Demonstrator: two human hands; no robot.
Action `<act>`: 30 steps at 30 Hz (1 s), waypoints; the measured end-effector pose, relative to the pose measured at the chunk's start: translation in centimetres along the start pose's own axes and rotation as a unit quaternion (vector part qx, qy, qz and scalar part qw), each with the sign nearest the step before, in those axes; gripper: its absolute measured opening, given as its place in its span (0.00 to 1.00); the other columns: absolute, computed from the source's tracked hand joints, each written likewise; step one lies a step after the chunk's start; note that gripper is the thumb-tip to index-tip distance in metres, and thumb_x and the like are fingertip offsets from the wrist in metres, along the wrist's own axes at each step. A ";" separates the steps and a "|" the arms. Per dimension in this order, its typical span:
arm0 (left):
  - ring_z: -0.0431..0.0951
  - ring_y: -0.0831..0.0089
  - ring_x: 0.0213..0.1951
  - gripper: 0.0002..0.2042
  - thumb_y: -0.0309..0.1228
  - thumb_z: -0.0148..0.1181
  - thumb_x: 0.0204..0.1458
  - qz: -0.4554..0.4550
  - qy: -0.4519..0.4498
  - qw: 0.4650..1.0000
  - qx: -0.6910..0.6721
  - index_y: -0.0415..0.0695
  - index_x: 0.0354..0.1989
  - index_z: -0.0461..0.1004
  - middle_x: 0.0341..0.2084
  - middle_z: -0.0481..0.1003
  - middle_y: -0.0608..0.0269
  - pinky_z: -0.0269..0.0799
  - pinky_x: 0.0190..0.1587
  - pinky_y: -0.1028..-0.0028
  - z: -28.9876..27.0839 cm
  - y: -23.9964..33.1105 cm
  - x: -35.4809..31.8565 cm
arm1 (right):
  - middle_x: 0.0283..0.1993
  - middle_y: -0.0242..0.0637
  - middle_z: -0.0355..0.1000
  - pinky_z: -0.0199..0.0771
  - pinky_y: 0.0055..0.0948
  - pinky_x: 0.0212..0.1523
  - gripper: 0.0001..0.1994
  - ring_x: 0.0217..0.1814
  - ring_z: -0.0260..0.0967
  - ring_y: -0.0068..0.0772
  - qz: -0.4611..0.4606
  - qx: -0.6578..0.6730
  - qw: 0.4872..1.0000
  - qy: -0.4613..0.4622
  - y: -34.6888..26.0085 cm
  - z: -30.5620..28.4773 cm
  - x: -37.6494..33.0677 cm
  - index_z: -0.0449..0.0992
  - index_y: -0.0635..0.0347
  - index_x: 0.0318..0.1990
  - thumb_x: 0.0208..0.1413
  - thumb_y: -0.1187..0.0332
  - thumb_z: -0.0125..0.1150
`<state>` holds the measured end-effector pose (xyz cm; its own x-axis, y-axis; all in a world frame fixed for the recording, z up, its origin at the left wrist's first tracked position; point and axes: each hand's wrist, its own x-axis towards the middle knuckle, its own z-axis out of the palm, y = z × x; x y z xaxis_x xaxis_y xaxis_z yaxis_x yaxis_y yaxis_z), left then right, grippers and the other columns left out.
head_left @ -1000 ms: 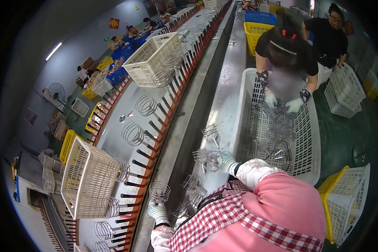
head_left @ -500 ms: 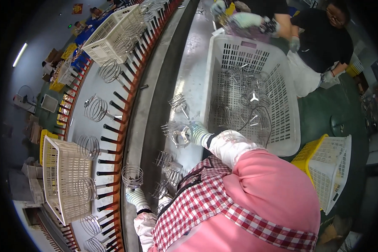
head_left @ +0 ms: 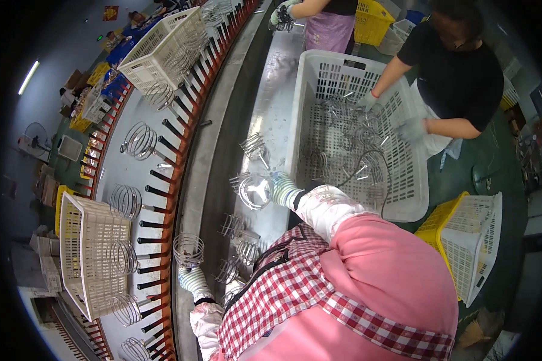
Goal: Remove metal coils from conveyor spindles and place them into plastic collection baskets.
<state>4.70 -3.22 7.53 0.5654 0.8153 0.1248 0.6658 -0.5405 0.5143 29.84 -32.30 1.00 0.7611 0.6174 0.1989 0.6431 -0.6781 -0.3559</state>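
Observation:
In a striped knit glove, my left hand [head_left: 193, 281] is closed round the lower end of a coiled wire piece [head_left: 188, 248], held upright beside the conveyor edge. My right hand [head_left: 285, 189], gloved alike, grips the edge of another wire coil [head_left: 254, 191], which has a shiny three-armed bracket in it. This coil is above the metal table, left of the large basket. Just beyond it lies a similar wire piece [head_left: 255, 146]. Several more wire coils [head_left: 247, 251] lie between my two arms, close to my checked apron.
A curved conveyor [head_left: 170, 180] with black-tipped pegs, several carrying coils, runs along the left. A large white basket [head_left: 292, 129] of wire pieces stands at right; a co-worker's gloved hand [head_left: 370, 101] is in it. White crates [head_left: 72, 240] and yellow crates [head_left: 439, 224] stand on either side.
The conveyor's coils have shifted slightly away from me. The right co-worker has leaned in and reached into the basket; the far co-worker's hands have moved left. My hands keep their holds, barely moving.

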 end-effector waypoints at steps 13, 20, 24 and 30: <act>0.77 0.62 0.27 0.17 0.44 0.58 0.45 -0.013 -0.011 1.000 -0.009 0.40 0.32 0.77 0.26 0.78 0.54 0.69 0.32 0.68 -1.7 0.6 0.0 | 0.33 0.38 0.75 0.67 0.34 0.36 0.11 0.35 0.72 0.38 -0.008 -0.021 0.997 -0.073 -1.8 -2.1 0.3 0.76 0.50 0.31 0.53 0.67 0.43; 0.77 0.66 0.31 0.16 0.39 0.63 0.39 -0.010 -0.004 0.998 -0.062 0.41 0.34 0.77 0.29 0.78 0.58 0.69 0.36 0.72 -1.5 -0.9 0.6 | 0.40 0.43 0.74 0.65 0.33 0.44 0.13 0.44 0.69 0.38 0.016 0.024 0.993 -0.114 -3.0 -3.4 1.0 0.74 0.52 0.38 0.55 0.65 0.41; 0.77 0.68 0.32 0.16 0.39 0.59 0.46 0.008 -0.036 0.999 -0.029 0.40 0.38 0.76 0.33 0.78 0.55 0.68 0.38 0.71 -1.7 -0.5 1.0 | 0.29 0.38 0.73 0.65 0.38 0.39 0.09 0.34 0.69 0.44 0.016 0.020 1.000 0.003 1.8 4.6 -0.3 0.74 0.51 0.30 0.40 0.63 0.60; 0.76 0.66 0.29 0.16 0.40 0.61 0.44 0.003 -0.017 0.999 -0.038 0.40 0.34 0.77 0.28 0.78 0.56 0.68 0.34 0.70 -2.5 -1.3 1.0 | 0.40 0.42 0.73 0.64 0.30 0.46 0.13 0.44 0.68 0.37 0.019 0.064 0.990 -0.121 -3.6 -3.2 0.5 0.74 0.56 0.36 0.54 0.68 0.39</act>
<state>3.21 -1.17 9.14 0.5874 0.8032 0.0997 0.6236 -0.5276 0.5769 28.16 -30.79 5.28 0.7320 0.6804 -0.0369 0.5865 -0.6567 -0.4742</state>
